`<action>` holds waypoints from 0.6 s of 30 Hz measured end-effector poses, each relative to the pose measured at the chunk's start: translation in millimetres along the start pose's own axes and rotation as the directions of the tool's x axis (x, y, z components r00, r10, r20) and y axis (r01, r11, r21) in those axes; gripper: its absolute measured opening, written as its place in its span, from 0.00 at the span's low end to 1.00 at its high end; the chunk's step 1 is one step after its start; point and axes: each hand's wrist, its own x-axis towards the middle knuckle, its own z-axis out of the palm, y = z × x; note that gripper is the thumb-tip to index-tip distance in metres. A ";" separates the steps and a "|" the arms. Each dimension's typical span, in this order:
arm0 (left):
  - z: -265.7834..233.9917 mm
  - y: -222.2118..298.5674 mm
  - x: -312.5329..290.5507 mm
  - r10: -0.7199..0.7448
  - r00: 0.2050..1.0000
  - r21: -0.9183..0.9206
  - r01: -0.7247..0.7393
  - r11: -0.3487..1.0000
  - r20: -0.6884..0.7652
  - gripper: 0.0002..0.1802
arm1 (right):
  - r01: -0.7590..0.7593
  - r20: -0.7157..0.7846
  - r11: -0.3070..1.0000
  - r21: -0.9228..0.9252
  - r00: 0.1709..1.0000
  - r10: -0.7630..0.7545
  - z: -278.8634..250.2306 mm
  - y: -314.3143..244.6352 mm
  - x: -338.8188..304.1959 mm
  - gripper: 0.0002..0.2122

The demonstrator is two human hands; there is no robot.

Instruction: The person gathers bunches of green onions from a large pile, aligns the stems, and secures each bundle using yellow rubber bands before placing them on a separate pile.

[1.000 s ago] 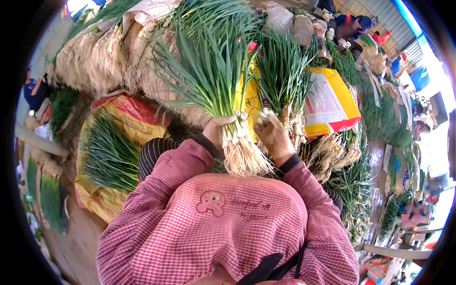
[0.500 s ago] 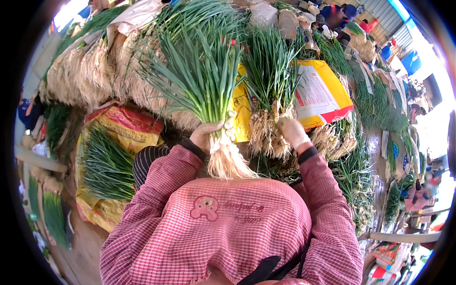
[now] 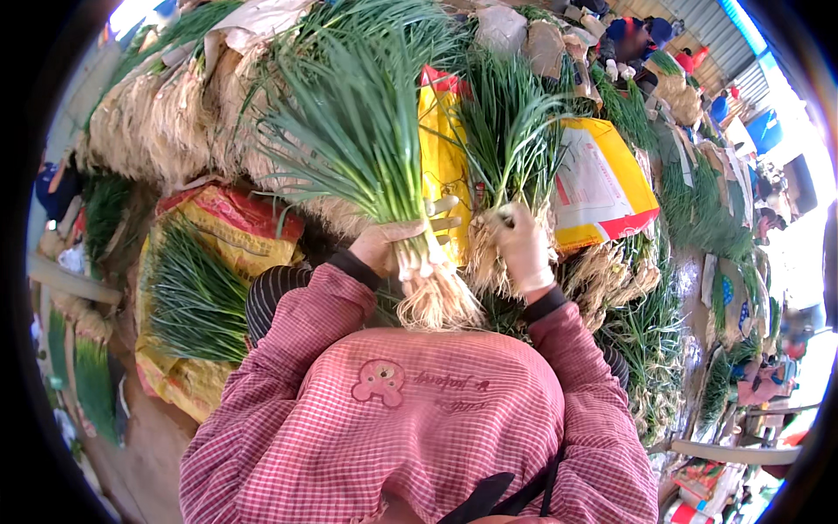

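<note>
My left hand (image 3: 390, 247), in a pale glove, is wrapped round a thick bunch of green onions (image 3: 388, 166). Their leaves fan up and away from me, and the white bulbs and pale roots hang below the fingers toward my chest. My right hand (image 3: 525, 253), also gloved, is closed with curled fingers at the stem bases of a second heap of green onions (image 3: 511, 131), whose roots look dirtier and browner. Whether a stem is pinched in these fingers is hidden.
A yellow and red sack (image 3: 443, 131) lies between the two bunches, another yellow sack (image 3: 602, 183) right of the heap. Green onions (image 3: 196, 293) rest on a sack at left. Rooty bundles (image 3: 166, 122) are stacked behind. People (image 3: 633, 39) work at far right.
My right hand has moved slightly left and turned, its fingers now up at the stem bases. The bunch in my left hand has tilted a little, its roots gathered closer together.
</note>
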 end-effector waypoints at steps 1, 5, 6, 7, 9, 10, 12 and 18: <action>2.0 -7.2 0.8 0.020 0.997 0.062 -0.016 0.998 -0.070 0.20 | 0.071 0.038 0.990 -0.125 0.997 -0.066 5.7 -6.8 -13.6 0.12; -19.6 -11.0 -4.5 -0.310 0.910 0.194 0.368 0.909 -0.276 0.18 | 0.434 0.224 0.892 -0.123 0.888 -0.402 32.4 -7.2 -34.6 0.12; -12.0 -8.2 -5.9 -0.322 0.894 0.192 0.391 0.900 -0.310 0.18 | 0.483 0.242 0.849 -0.216 0.868 -0.433 30.7 -1.3 -30.1 0.12; -8.2 -7.8 -6.7 -0.335 0.877 0.189 0.415 0.890 -0.344 0.18 | 0.385 0.230 0.913 -0.134 0.908 -0.350 27.8 4.7 -19.3 0.12; -10.4 -10.7 -6.0 -0.331 0.900 0.099 0.371 0.923 -0.283 0.17 | 0.177 0.201 0.983 0.044 0.962 -0.182 22.7 14.9 2.6 0.19; -7.7 -16.3 -3.7 -0.312 0.903 0.058 0.343 0.937 -0.295 0.17 | 0.153 0.228 0.960 0.235 0.951 -0.208 27.2 18.8 9.3 0.22; -2.4 -12.9 -5.6 -0.317 0.909 0.101 0.354 0.930 -0.271 0.18 | -0.198 0.513 0.832 0.519 0.851 -0.117 19.2 -1.1 10.7 0.30; -9.0 -13.0 -9.3 -0.163 0.986 -0.078 0.161 0.984 -0.025 0.23 | 0.185 0.335 0.949 0.254 0.904 -0.266 24.7 23.6 10.5 0.14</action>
